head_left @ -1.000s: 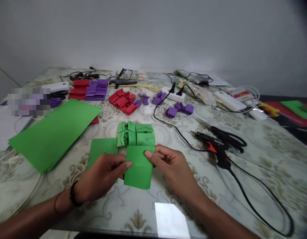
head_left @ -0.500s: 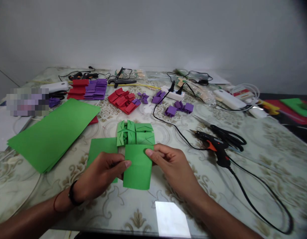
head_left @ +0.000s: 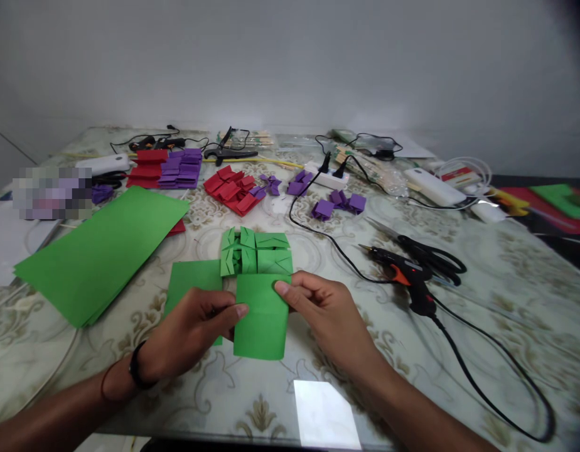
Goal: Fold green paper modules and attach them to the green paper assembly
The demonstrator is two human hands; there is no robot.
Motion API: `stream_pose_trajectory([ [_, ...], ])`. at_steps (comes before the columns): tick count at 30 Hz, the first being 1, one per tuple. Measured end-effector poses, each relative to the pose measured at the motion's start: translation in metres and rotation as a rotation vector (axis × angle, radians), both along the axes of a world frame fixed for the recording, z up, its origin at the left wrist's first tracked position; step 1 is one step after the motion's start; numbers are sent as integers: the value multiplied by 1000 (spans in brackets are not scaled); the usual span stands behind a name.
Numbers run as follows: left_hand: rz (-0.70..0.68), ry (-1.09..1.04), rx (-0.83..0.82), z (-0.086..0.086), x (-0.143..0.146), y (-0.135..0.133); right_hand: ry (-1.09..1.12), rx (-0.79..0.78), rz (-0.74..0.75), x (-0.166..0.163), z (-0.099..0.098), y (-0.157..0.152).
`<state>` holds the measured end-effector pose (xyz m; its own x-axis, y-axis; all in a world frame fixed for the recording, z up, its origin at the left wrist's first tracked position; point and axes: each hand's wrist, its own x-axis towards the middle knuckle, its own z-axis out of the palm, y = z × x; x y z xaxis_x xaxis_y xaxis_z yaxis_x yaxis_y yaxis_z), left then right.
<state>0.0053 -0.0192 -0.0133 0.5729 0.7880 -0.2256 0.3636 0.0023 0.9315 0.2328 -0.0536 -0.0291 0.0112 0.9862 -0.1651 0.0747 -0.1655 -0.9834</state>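
Observation:
A small rectangular sheet of green paper [head_left: 262, 326] is held up between both hands, a faint crease running across it. My left hand [head_left: 200, 329] pinches its left edge with thumb and fingers. At the upper right corner, my right hand [head_left: 325, 311] grips it, thumb on the front. Just beyond lie folded green paper pieces [head_left: 257, 251], set side by side. Another green sheet [head_left: 193, 279] lies flat on the table, partly covered by my left hand. A stack of larger green paper [head_left: 106, 257] rests further left.
On the right are a black hot glue gun [head_left: 412, 276] with a looping cord and black-handled scissors [head_left: 422, 251]. Folded red pieces [head_left: 233, 191] and purple pieces [head_left: 322, 209] lie further back. A white power strip [head_left: 327, 177] with plugs sits behind them on the patterned table [head_left: 214, 402].
Almost nothing differs. The small green sheet has shifted very slightly to the right, still held by both hands.

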Motion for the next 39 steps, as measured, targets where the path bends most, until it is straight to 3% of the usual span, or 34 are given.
stream_pose_trajectory([
  [14, -51, 18, 48, 5, 0, 3, 62, 39, -5, 0, 3, 0],
  [19, -51, 31, 84, 5, -2, 6, 101, 16, 64, 2, 4, 2],
  [25, -1, 32, 123, 6, -5, 8, 41, -45, 246, 3, 5, 2],
  [39, 41, 46, 136, 3, -9, 16, -143, -20, 238, 5, 2, 5],
])
